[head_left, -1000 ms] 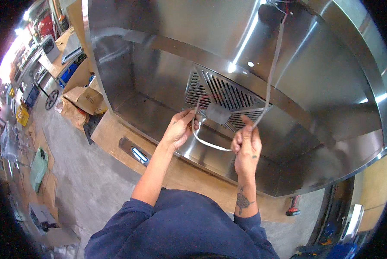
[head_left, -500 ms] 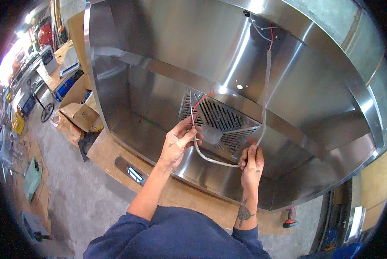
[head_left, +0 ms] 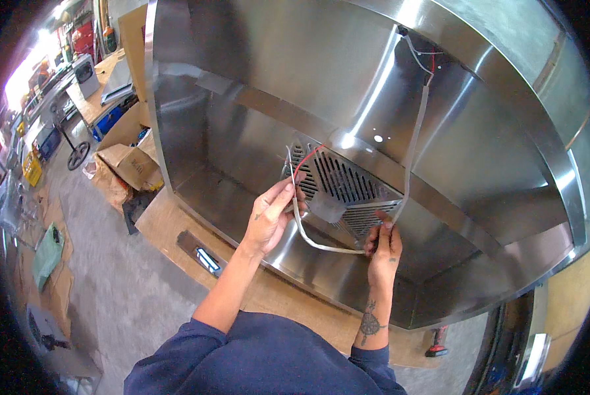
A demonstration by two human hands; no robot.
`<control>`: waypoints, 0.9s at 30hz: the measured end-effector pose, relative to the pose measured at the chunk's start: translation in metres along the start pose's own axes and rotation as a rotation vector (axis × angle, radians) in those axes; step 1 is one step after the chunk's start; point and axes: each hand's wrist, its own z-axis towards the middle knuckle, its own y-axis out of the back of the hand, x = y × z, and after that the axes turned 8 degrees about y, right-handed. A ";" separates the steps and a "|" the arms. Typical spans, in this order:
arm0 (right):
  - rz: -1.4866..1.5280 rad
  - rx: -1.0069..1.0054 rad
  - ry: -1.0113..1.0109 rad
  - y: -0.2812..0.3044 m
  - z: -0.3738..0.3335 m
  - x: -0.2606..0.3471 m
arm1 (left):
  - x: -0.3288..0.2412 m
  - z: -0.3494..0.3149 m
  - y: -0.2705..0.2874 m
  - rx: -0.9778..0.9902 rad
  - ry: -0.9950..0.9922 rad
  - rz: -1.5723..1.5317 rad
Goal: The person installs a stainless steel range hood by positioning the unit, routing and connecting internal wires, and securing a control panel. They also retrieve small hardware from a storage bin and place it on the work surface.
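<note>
A grey sheathed cable (head_left: 329,248) sags in a loop between my two hands, in front of a large stainless steel hood-like shell (head_left: 295,62). My left hand (head_left: 268,214) pinches the cable near its end, where a red wire (head_left: 306,160) and a pale wire fan out upward. Lower and to the right, my right hand (head_left: 385,247) is closed around the same cable. From there the cable climbs to a hole near the shell's top, where thin wires show. Behind the loop sits a slotted metal grille (head_left: 351,181).
A wooden board (head_left: 288,299) lies below the shell, carrying a dark flat object with a bright face (head_left: 208,260) and a red and black power tool (head_left: 437,342). Cardboard boxes (head_left: 130,164) stand at left, near a wheeled stand (head_left: 78,155). Clutter lines the far left.
My left fingers have shifted slightly up the cable, closer to the bare wires. My right hand keeps its grip. The shell sits a little further right in view.
</note>
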 end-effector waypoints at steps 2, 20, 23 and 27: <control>0.010 0.000 -0.008 0.001 0.001 0.000 | -0.004 0.002 -0.003 -0.020 -0.009 -0.051; 0.007 -0.002 -0.006 0.007 0.000 0.005 | -0.040 0.009 0.006 0.045 -0.167 -0.105; 0.024 0.016 -0.011 0.006 0.002 0.004 | -0.034 0.008 0.008 -0.034 -0.227 -0.055; 0.017 0.028 -0.006 0.007 0.003 0.003 | -0.032 0.010 0.008 -0.163 -0.193 0.067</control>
